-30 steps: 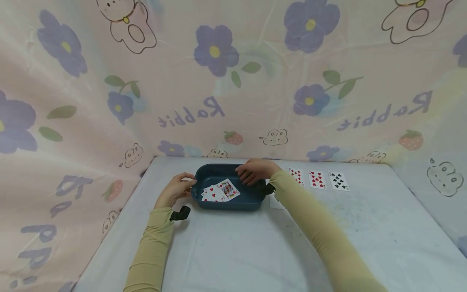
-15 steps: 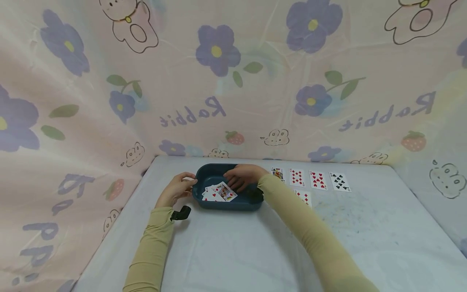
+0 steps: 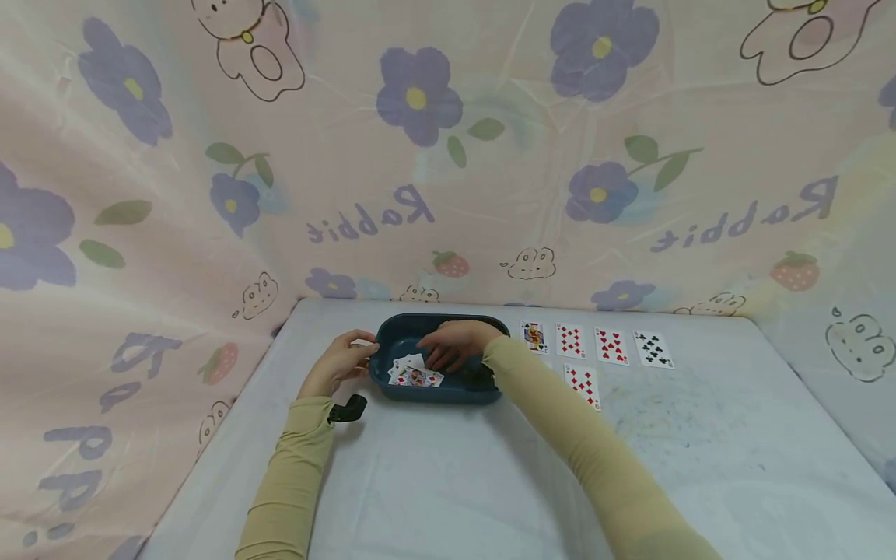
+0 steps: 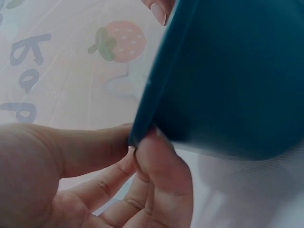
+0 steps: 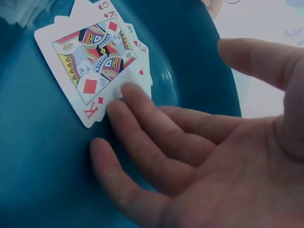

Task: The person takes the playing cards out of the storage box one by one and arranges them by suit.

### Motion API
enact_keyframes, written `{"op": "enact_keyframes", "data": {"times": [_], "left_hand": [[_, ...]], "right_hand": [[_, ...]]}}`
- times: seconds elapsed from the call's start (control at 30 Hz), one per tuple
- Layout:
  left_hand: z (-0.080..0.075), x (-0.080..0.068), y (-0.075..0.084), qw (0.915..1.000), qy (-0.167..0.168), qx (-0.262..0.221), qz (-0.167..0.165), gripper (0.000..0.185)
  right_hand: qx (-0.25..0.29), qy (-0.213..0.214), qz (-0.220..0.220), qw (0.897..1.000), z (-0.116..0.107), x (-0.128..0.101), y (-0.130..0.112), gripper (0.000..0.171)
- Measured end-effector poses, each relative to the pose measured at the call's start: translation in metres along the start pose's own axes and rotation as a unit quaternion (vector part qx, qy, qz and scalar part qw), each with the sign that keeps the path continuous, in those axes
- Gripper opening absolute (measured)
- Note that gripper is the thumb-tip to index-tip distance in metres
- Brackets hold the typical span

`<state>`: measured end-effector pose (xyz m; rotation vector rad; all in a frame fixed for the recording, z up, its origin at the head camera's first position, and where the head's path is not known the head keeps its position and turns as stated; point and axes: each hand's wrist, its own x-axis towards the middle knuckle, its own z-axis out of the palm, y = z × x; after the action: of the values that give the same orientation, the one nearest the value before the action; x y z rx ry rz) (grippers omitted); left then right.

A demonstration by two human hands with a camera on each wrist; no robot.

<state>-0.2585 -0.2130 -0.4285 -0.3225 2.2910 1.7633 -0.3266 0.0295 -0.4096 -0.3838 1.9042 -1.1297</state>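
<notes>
Right wrist view: right hand [image 5: 199, 156] open, flat fingertips [image 5: 130, 92] on the king of diamonds [image 5: 90, 57] atop the pile in the blue tray [image 3: 402, 338]; left hand [image 3: 341, 362] pinching the tray rim at 9 o'clock. Best slid by the edge, then pinched; long axis roughly 11-to-5 o'clock, near index corner toward 5.

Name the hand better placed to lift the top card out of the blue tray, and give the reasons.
Right. The right hand is inside the blue tray, fingertips touching the king of diamonds atop the pile. The left hand is busy outside, gripping the tray's rim.
</notes>
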Motion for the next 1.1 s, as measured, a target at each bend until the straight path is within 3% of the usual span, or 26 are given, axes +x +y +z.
{"op": "enact_keyframes", "data": {"times": [0.37, 0.67, 1.1], "left_hand": [[0.0019, 0.0008, 0.0014, 0.9999, 0.004, -0.008, 0.006, 0.029], [0.0015, 0.0023, 0.0001, 0.9999, 0.005, -0.002, 0.009, 0.029], [-0.0001, 0.0013, -0.0012, 1.0000, 0.005, -0.004, -0.001, 0.029]], "right_hand": [[0.013, 0.008, 0.003, 1.000, 0.0029, 0.0067, -0.0011, 0.038], [-0.086, 0.003, -0.008, 0.996, 0.0003, 0.0068, -0.0006, 0.026], [-0.099, 0.025, 0.013, 0.995, 0.0007, 0.0001, -0.0020, 0.020]]}}
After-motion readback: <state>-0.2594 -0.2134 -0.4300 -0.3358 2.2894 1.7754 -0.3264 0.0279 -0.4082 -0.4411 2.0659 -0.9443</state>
